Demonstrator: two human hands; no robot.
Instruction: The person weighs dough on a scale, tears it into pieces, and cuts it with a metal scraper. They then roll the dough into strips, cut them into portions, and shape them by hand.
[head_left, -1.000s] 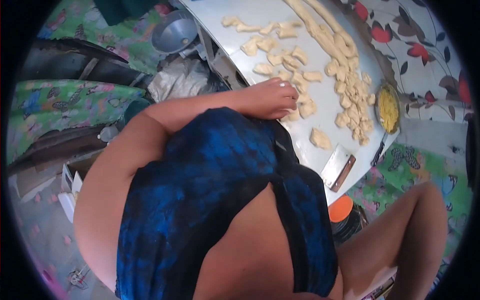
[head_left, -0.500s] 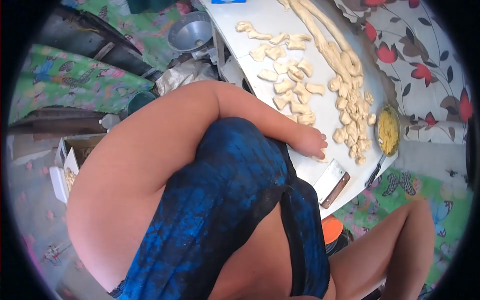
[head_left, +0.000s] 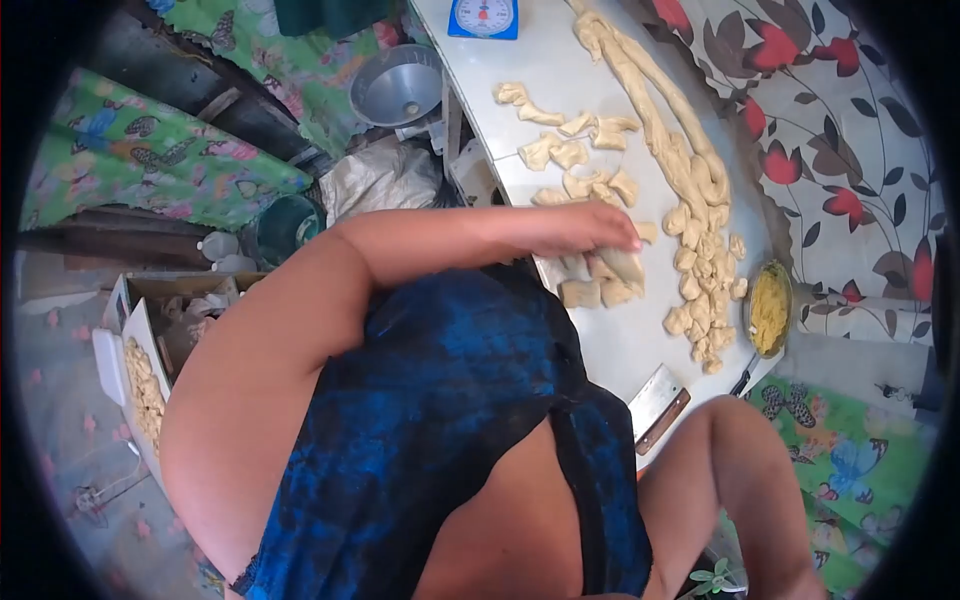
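My left hand (head_left: 590, 226) reaches across my body to the white table (head_left: 610, 345). It lies palm down over a group of cut dough pieces (head_left: 582, 293), and its fingers seem closed on one dough piece (head_left: 622, 264). More cut pieces (head_left: 560, 152) lie further along the table. A long dough rope (head_left: 650, 95) runs along the far side and ends in a heap of small pieces (head_left: 705, 290). My right arm (head_left: 740, 470) is bent at the lower right; its hand is out of view.
A metal bowl of yellow filling (head_left: 769, 308) sits at the table's edge beside the heap. A dough cutter (head_left: 657, 404) lies near the table's near end. A blue kitchen scale (head_left: 483, 17) stands at the top. A metal funnel (head_left: 397, 86) and a box of pieces (head_left: 143, 380) lie on the floor.
My left hand moved from the lone dough piece near the cutter back up to the group of cut pieces. That lone piece no longer lies there. My head turned, shifting the view.
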